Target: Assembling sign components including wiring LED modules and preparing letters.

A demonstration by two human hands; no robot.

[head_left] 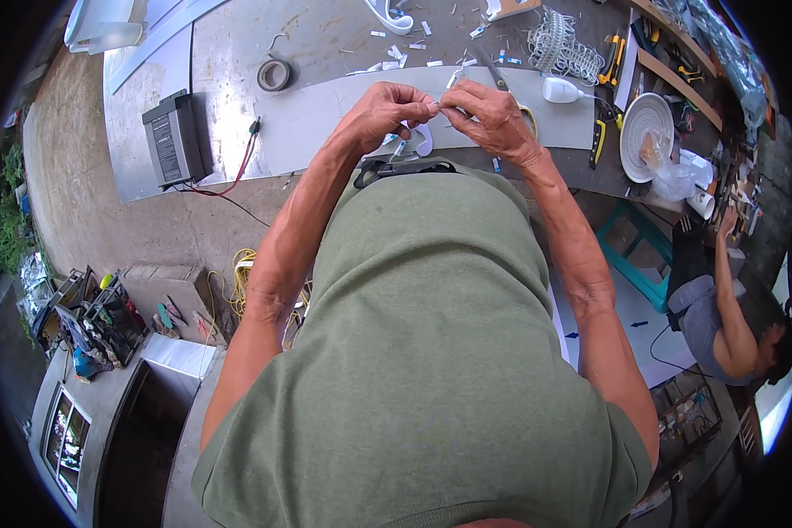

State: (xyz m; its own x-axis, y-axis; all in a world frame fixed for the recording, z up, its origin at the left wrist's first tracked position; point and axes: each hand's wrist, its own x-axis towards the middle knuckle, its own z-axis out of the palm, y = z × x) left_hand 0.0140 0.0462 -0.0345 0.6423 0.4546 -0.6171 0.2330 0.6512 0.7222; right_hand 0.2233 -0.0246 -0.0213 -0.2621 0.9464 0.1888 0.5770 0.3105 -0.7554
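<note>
Over the near part of a grey sheet [312, 113] on the workbench, my left hand [385, 113] and my right hand [491, 121] meet fingertip to fingertip. Both are closed in a pinch on something small and thin, too tiny to name. Beneath them lies a white curved piece [424, 141], partly covered by my left hand. A small white module [454, 79] sits just beyond my right fingers. Scissors [493, 72] lie partly hidden under my right hand, their yellowish handle showing beside the wrist.
Small white modules [394, 55] are scattered beyond my hands. Left stand a tape roll [275, 75] and a black box [174, 139] with red and black leads. Right are a white bottle [561, 90], pliers [598, 141], and a round basket [646, 132]. Another person [722, 326] works at far right.
</note>
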